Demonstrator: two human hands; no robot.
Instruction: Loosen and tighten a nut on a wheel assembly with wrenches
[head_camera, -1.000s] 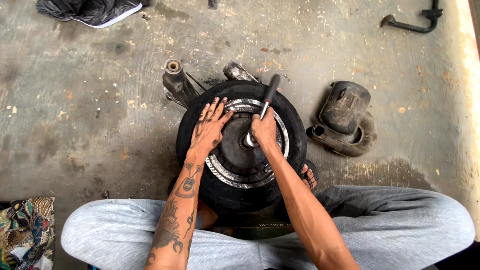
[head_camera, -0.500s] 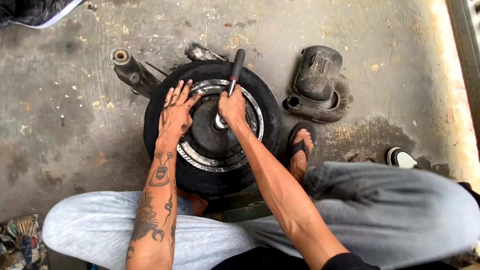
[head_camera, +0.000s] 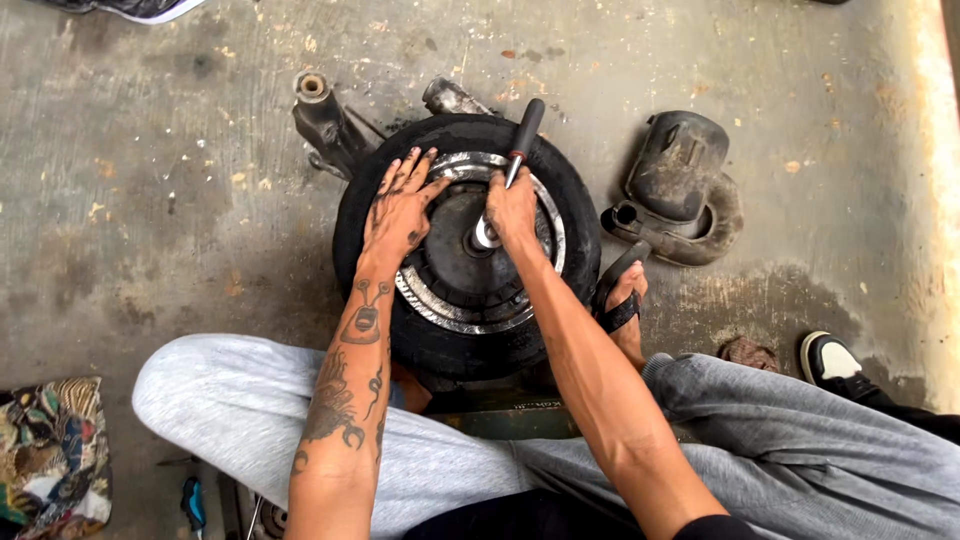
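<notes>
A small black rubber tyre on a silver metal wheel (head_camera: 465, 250) lies flat on the concrete floor (head_camera: 150, 180) between the person's knees. It looks heavy and stiff, the hub probably greasy; best gripped at the tyre's edge. The left hand (head_camera: 398, 208) rests flat, fingers spread, on the rim. The right hand (head_camera: 512, 208) is closed around a black-handled ratchet wrench (head_camera: 510, 165) seated on the hub. No containers are visible.
</notes>
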